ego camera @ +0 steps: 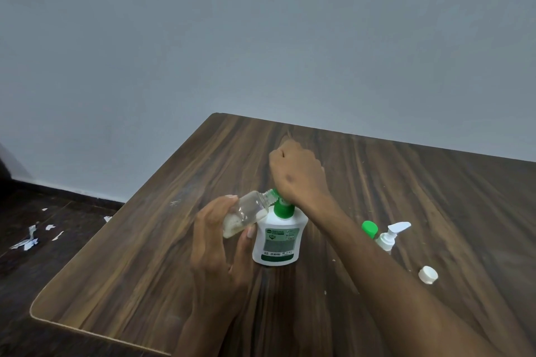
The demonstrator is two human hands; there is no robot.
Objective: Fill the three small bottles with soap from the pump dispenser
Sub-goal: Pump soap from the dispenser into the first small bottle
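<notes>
A white pump dispenser [278, 238] with a green collar and pump stands near the middle of the table. My right hand [298, 174] is closed as a fist on top of its pump head. My left hand [216, 229] grips a small clear bottle [246, 214], tilted on its side, its open mouth held at the green nozzle. A little pale soap lies in the bottle's lower end. Behind my right forearm a small bottle with a green cap [369, 228] and a small white pump bottle [390, 236] are partly hidden.
A loose white cap [428, 274] lies on the wooden table [145, 255] to the right. The table's left edge and near-left corner are close. Torn paper scraps [29, 239] litter the dark floor at left. A grey wall stands behind.
</notes>
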